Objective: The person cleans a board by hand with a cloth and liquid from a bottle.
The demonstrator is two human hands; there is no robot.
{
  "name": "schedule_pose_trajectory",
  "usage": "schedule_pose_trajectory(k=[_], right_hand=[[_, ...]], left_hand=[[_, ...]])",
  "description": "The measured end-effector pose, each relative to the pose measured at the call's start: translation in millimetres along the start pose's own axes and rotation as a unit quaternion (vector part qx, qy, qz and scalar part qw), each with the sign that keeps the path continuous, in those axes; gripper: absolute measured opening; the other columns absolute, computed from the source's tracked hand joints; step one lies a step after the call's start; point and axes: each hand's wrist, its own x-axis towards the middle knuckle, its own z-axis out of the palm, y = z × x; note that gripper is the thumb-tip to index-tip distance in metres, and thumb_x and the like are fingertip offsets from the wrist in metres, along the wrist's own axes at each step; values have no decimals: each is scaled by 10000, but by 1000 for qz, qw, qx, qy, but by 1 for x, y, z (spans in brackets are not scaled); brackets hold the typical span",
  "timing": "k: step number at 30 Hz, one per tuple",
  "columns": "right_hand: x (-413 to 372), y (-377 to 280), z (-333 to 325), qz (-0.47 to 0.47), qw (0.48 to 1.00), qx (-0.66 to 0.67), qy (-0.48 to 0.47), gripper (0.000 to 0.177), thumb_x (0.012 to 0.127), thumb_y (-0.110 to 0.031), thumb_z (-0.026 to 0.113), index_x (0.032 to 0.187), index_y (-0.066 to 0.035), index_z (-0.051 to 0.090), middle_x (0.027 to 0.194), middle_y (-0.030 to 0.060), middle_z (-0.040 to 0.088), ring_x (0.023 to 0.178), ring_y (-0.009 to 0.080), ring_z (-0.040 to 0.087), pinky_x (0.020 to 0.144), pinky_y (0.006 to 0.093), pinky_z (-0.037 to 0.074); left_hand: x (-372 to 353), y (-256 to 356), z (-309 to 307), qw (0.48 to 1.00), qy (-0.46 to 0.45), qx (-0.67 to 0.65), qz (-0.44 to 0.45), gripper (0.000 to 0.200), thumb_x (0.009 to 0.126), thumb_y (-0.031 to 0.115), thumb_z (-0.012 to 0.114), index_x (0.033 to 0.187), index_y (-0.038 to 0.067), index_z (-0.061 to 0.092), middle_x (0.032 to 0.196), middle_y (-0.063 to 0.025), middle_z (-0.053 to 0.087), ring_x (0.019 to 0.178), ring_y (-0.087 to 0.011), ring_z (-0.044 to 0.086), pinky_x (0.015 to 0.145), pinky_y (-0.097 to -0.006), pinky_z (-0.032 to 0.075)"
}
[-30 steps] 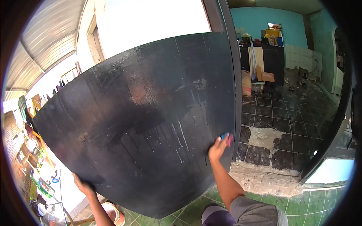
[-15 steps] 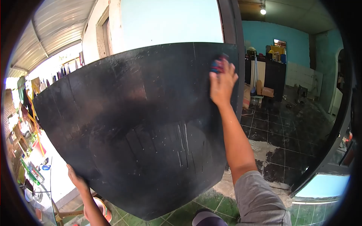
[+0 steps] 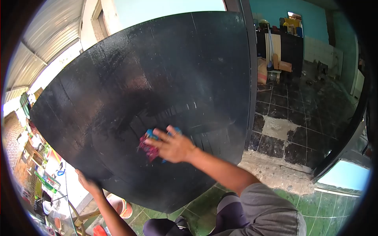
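Observation:
A large black door [image 3: 118, 86] fills the middle of the view, its surface partly wet and shiny with smears. Pressed against its lower middle is a crumpled red and blue cloth [image 3: 149, 151]. My right hand [image 3: 173, 147] lies over that cloth with fingers bent, holding it to the surface. At the door's lower left edge, my left hand [image 3: 88, 184] grips the rim, its fingers partly hidden and somewhat blurred.
A bucket [image 3: 120, 206] stands on the green tiled floor [image 3: 275, 216] below the door. To the right, a dark doorway frame [image 3: 251, 78] opens onto a black tiled room with a broken floor patch [image 3: 277, 128]. Household things crowd the far left.
My right hand has swept the cloth down and left from the door's upper right to its lower middle. The view has tilted downward. My left hand stays at the edge.

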Motion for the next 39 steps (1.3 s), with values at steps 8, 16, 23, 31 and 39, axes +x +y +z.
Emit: schedule_pose_trajectory(k=[8,16,23,31,39], right_hand=[[-111,201,-83,625,694,-109,341,564,1066,-333,460,1521,-3,406,1496,274,432,1399,453,413,1130,548,323],[92,-51,14,180,971,85,137,704,847,-420,741,1437,-87,551,1421,247,536,1334,476,471,1160,593,288],[94,-4,-20,31,991,-44,119,345,855,-267,651,1130,-66,701,1439,73,546,1446,335,398,1166,636,295],[-12,257,-144,411,813,-176,373,216,875,-94,668,1023,19,558,1282,241,541,1066,440,628,919,474,518],[125,55,-94,-10,987,-17,158,402,831,-193,666,1227,-128,680,1327,85,653,1308,296,578,1153,465,409]], left_hand=[[-20,45,17,992,-7,-120,-48,559,1114,251,336,1525,-126,309,1630,-186,317,1499,-255,320,1252,-392,215],[-16,37,5,992,6,-121,-46,563,1110,257,377,1521,-122,316,1612,-191,344,1482,-265,342,1249,-409,228],[-23,54,0,986,-8,-154,-64,558,1107,251,387,1522,-117,328,1604,-193,356,1474,-258,352,1243,-396,232],[-34,65,3,986,3,-152,-62,562,1101,249,368,1524,-118,320,1632,-194,310,1501,-272,307,1254,-411,204],[-29,62,-10,979,-54,-190,-48,538,1094,278,410,1462,-114,414,1528,-200,441,1385,-273,444,1209,-407,288]])
